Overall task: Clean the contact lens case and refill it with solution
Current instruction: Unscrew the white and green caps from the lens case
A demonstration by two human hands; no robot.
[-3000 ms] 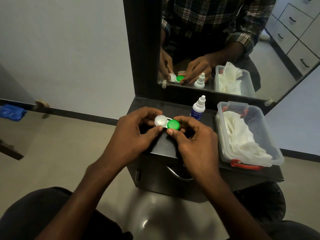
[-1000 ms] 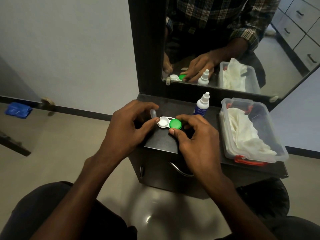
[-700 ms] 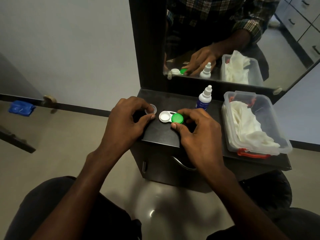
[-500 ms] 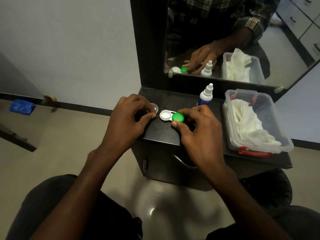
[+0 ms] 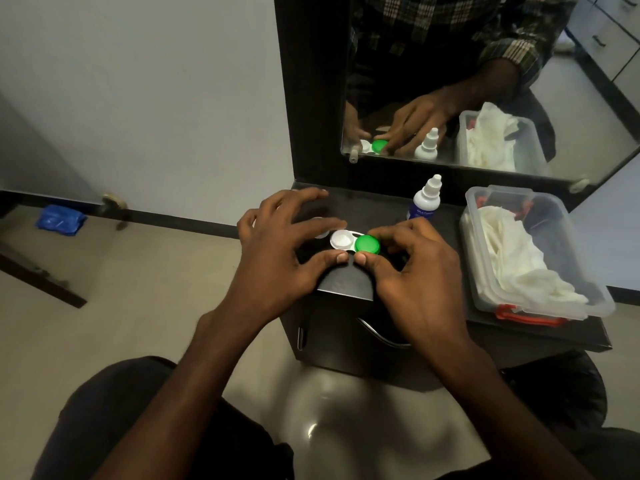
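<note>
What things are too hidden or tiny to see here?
- Head view: the white cap is mostly hidden under the left hand.
- Head view: the bottle label print is too small to read.
- Head view: whether the open well holds liquid can't be told.
- Head view: the tissues hide the box bottom.

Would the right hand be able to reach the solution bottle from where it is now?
Probably yes: the solution bottle stands upright just beyond the right hand, nothing between them, though that hand is pinching the green cap.
</note>
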